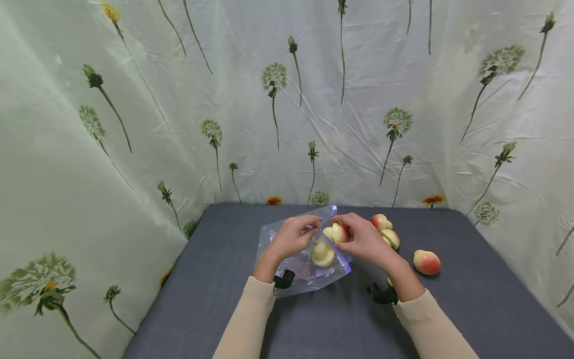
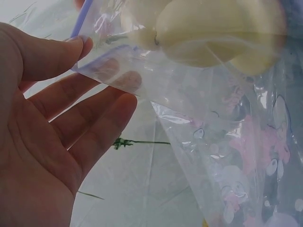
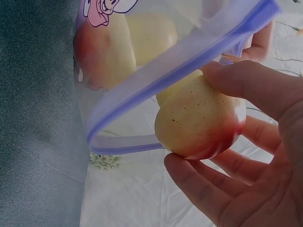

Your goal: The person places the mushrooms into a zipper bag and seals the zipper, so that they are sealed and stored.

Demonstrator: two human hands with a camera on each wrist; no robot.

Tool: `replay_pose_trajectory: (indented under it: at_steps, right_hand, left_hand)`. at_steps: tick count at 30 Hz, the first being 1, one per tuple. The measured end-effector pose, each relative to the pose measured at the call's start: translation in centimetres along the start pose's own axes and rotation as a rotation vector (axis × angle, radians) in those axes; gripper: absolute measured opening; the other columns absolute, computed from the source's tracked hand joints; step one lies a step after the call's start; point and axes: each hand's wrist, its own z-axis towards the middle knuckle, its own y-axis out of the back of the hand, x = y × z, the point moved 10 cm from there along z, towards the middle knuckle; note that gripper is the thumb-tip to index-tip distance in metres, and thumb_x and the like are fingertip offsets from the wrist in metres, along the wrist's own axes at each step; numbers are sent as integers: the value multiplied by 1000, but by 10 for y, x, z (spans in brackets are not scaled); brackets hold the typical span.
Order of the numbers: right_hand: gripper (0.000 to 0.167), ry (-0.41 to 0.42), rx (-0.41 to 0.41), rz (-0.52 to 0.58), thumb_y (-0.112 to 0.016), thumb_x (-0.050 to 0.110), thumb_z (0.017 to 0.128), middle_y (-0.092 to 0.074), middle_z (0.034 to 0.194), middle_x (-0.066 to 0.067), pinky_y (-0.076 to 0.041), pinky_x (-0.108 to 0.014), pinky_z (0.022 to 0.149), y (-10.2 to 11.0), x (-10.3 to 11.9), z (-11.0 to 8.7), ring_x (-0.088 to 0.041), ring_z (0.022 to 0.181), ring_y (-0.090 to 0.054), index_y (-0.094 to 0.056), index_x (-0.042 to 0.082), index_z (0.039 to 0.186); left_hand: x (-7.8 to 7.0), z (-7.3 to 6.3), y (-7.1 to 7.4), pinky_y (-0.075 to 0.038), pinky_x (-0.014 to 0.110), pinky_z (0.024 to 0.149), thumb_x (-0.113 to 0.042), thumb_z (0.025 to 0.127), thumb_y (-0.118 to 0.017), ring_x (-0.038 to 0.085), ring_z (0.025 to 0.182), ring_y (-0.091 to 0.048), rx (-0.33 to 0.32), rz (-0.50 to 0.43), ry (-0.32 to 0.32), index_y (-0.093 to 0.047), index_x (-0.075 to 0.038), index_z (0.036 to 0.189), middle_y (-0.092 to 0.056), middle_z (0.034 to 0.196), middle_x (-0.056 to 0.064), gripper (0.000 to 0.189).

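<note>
Right hand (image 1: 365, 239) pinching a yellow-red peach (image 3: 201, 120) between thumb and curled fingers, right at the purple zip rim of a clear plastic bag (image 1: 309, 264), just left of centre in the head view. Left hand (image 1: 291, 237) gripping the near lip of that bag, thumb on top and fingers beneath the film, holding the mouth apart. Bag lying on the grey table (image 1: 224, 279), long axis running from lower left to upper right of the head view, opening turned toward the right hand; held peach therefore just beside the mouth, bag interior lying leftward and downward from the grip. Right hand clearly nearer the fruit, left hand nearer the bag's body. Already inside, at least one pale peach (image 1: 323, 254), seen through the plastic. Further right on the table, a small cluster of peaches (image 1: 387, 232) touching one another, and a single peach (image 1: 427, 262) well apart toward the right. Right wrist view alone showing the speckled skin of the held fruit against the zip strip, partly across the rim; whether past it, impossible to tell. Left wrist view alone showing the thumb pressed on the bag edge (image 2: 102, 66) and the cartoon print low on the film.
</note>
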Motion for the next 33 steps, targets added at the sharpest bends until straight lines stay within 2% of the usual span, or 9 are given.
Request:
replay_pose_trajectory:
  at_steps: [6, 10, 17, 21, 27, 33]
  right_hand:
    - [58, -38, 27, 59, -85, 9, 81, -60, 125, -12, -56, -47, 87, -3, -2, 0, -31, 110, -63, -62, 10, 134]
    - [57, -49, 26, 51, -85, 10, 81, -60, 126, -13, -56, -48, 86, -3, -3, -1, -34, 112, -63, -63, 11, 133]
    - [53, -61, 22, 45, -85, 11, 82, -61, 124, -12, -56, -47, 86, -1, -6, -5, -35, 112, -62, -65, 13, 131]
    - [53, -69, 20, 55, -85, 12, 83, -61, 125, -13, -55, -50, 86, 2, -7, -8, -36, 113, -62, -64, 12, 132]
    - [51, -88, 10, 47, -84, 10, 83, -61, 123, -11, -55, -51, 86, 5, -9, -10, -34, 111, -61, -66, 11, 131]
    - [50, -99, 5, 11, -85, 12, 82, -61, 118, -4, -56, -48, 85, 6, -14, -14, -28, 108, -62, -66, 14, 129]
  left_hand:
    - [-3, -1, 0, -55, 28, 85, -4, 99, -63, 11, 96, -68, 7, -3, -3, -71, -10, 105, -71, 108, 0, 12]
    - [-4, -2, -1, -54, 30, 85, -4, 99, -63, 12, 96, -68, 17, -12, -12, -71, -7, 105, -71, 110, 4, 11]
    - [-3, 0, -3, -54, 27, 87, -6, 100, -63, 13, 102, -68, 35, -25, -5, -69, -12, 104, -71, 116, 5, 10]
    - [-4, 0, -2, -54, 28, 87, -5, 100, -62, 14, 102, -68, 30, -33, -15, -70, -8, 105, -71, 116, 9, 9]
    - [-3, -2, -1, -54, 27, 86, -5, 98, -64, 12, 97, -68, 11, 4, -21, -69, -12, 101, -70, 107, 0, 8]
    - [-4, -4, -3, -55, 36, 83, -15, 98, -66, 10, 90, -64, 53, 54, -11, -68, -14, 97, -66, 95, -7, 2]
